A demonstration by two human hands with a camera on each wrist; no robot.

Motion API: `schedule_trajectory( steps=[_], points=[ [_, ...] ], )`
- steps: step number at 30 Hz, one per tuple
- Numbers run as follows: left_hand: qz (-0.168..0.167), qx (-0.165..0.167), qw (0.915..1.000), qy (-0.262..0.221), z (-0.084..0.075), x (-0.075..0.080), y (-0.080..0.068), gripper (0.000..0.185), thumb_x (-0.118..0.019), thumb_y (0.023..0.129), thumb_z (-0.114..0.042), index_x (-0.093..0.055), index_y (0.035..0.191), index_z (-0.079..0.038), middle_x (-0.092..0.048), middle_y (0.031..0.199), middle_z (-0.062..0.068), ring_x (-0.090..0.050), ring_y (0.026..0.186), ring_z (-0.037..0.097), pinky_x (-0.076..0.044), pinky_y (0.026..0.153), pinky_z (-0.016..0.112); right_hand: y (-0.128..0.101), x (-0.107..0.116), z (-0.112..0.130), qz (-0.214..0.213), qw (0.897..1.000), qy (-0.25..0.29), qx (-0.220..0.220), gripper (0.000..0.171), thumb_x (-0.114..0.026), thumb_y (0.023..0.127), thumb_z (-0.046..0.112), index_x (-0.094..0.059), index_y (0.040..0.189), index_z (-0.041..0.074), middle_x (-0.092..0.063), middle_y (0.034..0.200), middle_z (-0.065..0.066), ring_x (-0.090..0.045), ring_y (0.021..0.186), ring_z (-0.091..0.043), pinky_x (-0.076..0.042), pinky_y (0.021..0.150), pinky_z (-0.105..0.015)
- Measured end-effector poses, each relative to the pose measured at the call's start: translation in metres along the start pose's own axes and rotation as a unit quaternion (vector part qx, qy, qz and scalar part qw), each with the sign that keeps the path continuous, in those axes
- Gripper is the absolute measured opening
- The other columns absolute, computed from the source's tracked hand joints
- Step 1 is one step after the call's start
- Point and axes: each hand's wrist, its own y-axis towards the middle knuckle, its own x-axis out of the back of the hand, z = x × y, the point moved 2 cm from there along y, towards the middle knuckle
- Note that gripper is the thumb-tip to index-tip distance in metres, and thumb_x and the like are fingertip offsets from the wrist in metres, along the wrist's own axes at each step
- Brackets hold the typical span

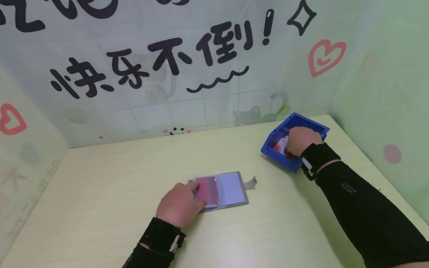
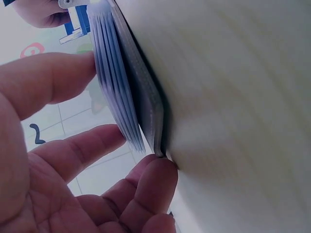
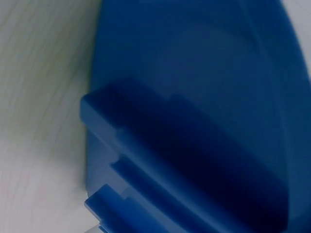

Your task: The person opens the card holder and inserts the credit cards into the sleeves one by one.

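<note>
A small card holder (image 1: 231,189) lies open on the table, with clear sleeves on the right and a pink-and-grey striped page (image 1: 206,191) on the left. My left hand (image 1: 179,203) rests at its left side, thumb and forefinger pressing on the page. In the left wrist view, the stacked sleeves (image 2: 112,82) stand out from the grey cover (image 2: 146,99), and other fingertips touch the cover's corner. My right hand (image 1: 302,140) reaches down into a blue bin (image 1: 275,154), beside a pink-and-white card (image 1: 280,145). Its fingertips are hidden, so I cannot tell whether they pinch the card.
The blue bin stands near the table's back right corner, close to the right wall panel (image 1: 395,96). A strap with a snap (image 1: 250,183) sticks out from the holder's right side. A printed backdrop (image 1: 153,113) rises behind the pale wooden table (image 1: 102,191).
</note>
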Motion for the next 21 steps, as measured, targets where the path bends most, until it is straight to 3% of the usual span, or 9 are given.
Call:
schedule_trajectory(
  steps=[5, 8, 21],
  points=[
    [0.001, 0.001, 1.0000, 0.000, 0.000, 0.000, -0.001, 0.055, -0.076, 0.093, -0.033, -0.066, 0.142, -0.010, -0.071, 0.115, 0.020, -0.061, 0.087, 0.023, -0.053, 0.071, 0.039, 0.011, -0.015, -0.006, -0.012, 1.000, -0.028, 0.001, 0.023, -0.058, 0.099, 0.017, -0.071, 0.093, -0.001, -0.073, 0.096, -0.022, -0.069, 0.088, -0.041, -0.054, 0.091, -0.065],
    [0.003, 0.002, 1.0000, -0.001, 0.000, 0.000, -0.002, 0.056, -0.076, 0.094, -0.034, -0.066, 0.143, -0.010, -0.071, 0.116, 0.020, -0.061, 0.087, 0.023, -0.053, 0.071, 0.039, 0.016, -0.021, -0.009, -0.012, 0.999, -0.037, -0.001, 0.027, -0.057, 0.099, 0.019, -0.072, 0.098, -0.003, -0.074, 0.101, -0.024, -0.069, 0.096, -0.046, -0.050, 0.097, -0.068],
    [0.001, 0.003, 1.0000, -0.001, 0.000, -0.001, -0.001, 0.057, -0.076, 0.093, -0.034, -0.065, 0.143, -0.010, -0.071, 0.120, 0.020, -0.062, 0.087, 0.023, -0.054, 0.072, 0.039, 0.016, -0.024, -0.005, 0.001, 0.998, -0.064, -0.008, 0.034, -0.056, 0.102, 0.021, -0.071, 0.115, -0.007, -0.074, 0.109, -0.028, -0.068, 0.101, -0.051, -0.050, 0.098, -0.067]
  ],
)
